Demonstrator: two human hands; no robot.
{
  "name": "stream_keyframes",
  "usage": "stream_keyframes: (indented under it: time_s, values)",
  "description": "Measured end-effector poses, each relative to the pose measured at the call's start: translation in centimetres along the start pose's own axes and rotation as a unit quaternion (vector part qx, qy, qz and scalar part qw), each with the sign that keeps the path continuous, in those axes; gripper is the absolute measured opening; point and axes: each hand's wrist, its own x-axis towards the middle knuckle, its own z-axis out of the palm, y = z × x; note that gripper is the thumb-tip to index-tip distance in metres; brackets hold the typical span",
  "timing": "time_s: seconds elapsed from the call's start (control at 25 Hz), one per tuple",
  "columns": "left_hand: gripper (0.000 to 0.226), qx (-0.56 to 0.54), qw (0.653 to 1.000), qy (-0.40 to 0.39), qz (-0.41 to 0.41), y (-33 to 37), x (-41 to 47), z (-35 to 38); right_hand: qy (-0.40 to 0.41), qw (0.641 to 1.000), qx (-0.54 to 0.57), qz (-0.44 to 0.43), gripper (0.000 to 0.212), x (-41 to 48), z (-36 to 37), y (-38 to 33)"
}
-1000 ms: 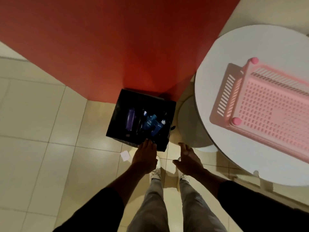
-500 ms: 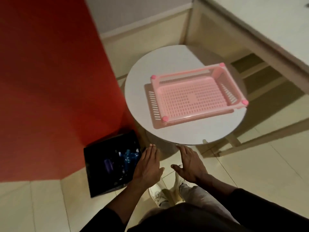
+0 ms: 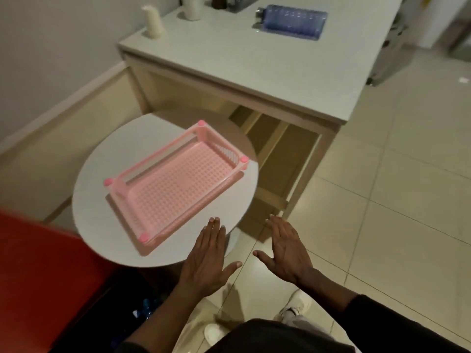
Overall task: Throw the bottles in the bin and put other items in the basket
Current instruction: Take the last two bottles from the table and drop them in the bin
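An empty pink basket (image 3: 175,184) lies on a round white table (image 3: 91,197). My left hand (image 3: 207,258) hovers flat and open at the table's near edge, holding nothing. Beside it, over the floor, my right hand (image 3: 286,248) is open too, fingers spread. The black bin (image 3: 122,314) sits low at the bottom left, mostly hidden by my left arm; blue bottles (image 3: 146,305) show inside it. A large blue bottle (image 3: 293,21) lies on its side on the far white counter (image 3: 254,64).
On the counter's far end stand a white candle-like object (image 3: 153,21) and a white cup (image 3: 192,8). A red wall (image 3: 38,271) fills the lower left. Open shelving (image 3: 277,154) under the counter sits just behind the round table. Pale tiled floor (image 3: 395,200) spreads to the right.
The view has swung up and right from the bin to the round table and counter. Both hands stayed empty and rose from above the bin to the table's near edge.
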Motion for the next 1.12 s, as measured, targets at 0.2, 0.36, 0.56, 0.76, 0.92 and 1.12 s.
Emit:
stream_keyframes:
  time_s: [0.2, 0.36, 0.56, 0.76, 0.92, 1.12]
  values:
    - [0.102, -0.019, 0.998, -0.016, 0.055, 10.4, 9.2, 0.6, 0.036, 0.998, -0.014, 0.043, 0.1, -1.4, -3.8, 11.8]
    - [0.1, -0.002, 0.99, -0.028, 0.137, 19.6, 16.9, 0.8, 0.056, 0.994, -0.019, 0.091, 0.1, -1.9, -6.9, 21.6]
    - [0.098, 0.022, 0.982, -0.024, 0.184, 27.8, 24.5, 0.6, 0.086, 0.983, -0.003, 0.164, 0.1, -2.2, -10.7, 30.5]
    - [0.098, 0.067, 0.967, -0.046, 0.243, 32.6, 31.4, 1.1, 0.135, 0.961, 0.03, 0.24, 0.1, -1.8, -13.8, 36.7]
    - [0.094, 0.068, 0.959, -0.041, 0.271, 36.4, 37.0, 2.1, 0.158, 0.949, 0.033, 0.27, 0.1, 0.0, -15.6, 41.3]
    - [0.091, 0.044, 0.961, -0.02, 0.274, 41.5, 45.9, 2.1, 0.158, 0.945, 0.001, 0.287, 0.101, 4.2, -19.2, 47.1]
